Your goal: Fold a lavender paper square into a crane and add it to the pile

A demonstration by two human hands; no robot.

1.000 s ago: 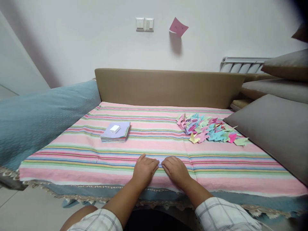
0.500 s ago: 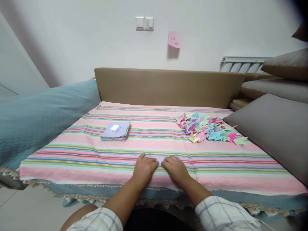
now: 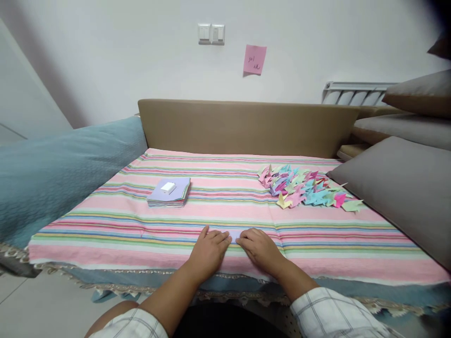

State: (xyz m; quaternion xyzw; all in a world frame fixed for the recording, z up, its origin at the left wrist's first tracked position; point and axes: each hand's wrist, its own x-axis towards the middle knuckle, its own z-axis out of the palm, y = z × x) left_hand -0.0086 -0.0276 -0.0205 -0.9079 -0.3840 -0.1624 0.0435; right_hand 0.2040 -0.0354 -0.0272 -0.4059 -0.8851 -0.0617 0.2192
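Note:
My left hand (image 3: 208, 250) and my right hand (image 3: 261, 249) lie side by side near the front edge of a striped pink cloth (image 3: 141, 225). Their fingers are bent and press down on a small lilac paper (image 3: 234, 234) that shows between the fingertips. Most of the paper is hidden under the hands. A stack of coloured paper squares (image 3: 169, 192) with a small white block (image 3: 168, 187) on top sits further back on the left. A heap of folded paper cranes (image 3: 305, 189) in several colours lies at the back right.
A blue blanket (image 3: 52, 173) rises at the left. Grey cushions (image 3: 401, 188) crowd the right side. A tan backrest (image 3: 243, 126) closes the far edge. On the wall hang a light switch (image 3: 211, 34) and a pink note (image 3: 254, 59).
The pink note on the wall has swung down and now hangs flat. My hands have stayed on the lilac paper, shifting only slightly.

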